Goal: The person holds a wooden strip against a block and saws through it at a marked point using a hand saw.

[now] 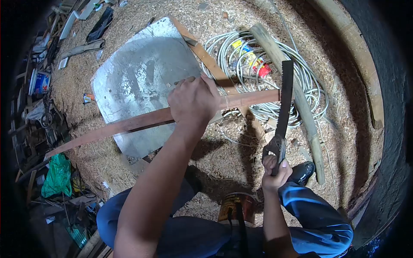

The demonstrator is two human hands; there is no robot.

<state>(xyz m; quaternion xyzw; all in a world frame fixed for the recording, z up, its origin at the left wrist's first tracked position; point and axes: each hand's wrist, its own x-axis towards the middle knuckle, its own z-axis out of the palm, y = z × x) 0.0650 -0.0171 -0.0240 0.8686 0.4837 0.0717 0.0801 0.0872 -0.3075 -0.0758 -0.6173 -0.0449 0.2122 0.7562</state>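
A long reddish wooden strip point(142, 120) runs across the view from the lower left to the right of centre. My left hand point(193, 98) is closed round it near its middle, above a grey metal sheet. My right hand point(276, 173) grips the handle of a handsaw point(285, 103), whose dark blade points up and away. The blade's toothed edge is at the strip's right end, crossing it. A second brown board point(211, 64) lies beneath the strip, slanting toward the back.
The metal sheet point(137, 64) lies on sawdust-covered ground. A coiled pale cable point(316, 86) and a rough wooden pole point(306, 116) are at the right. Below stands a can point(236, 206) between the person's legs. A green bag point(58, 175) and scrap pile lie left.
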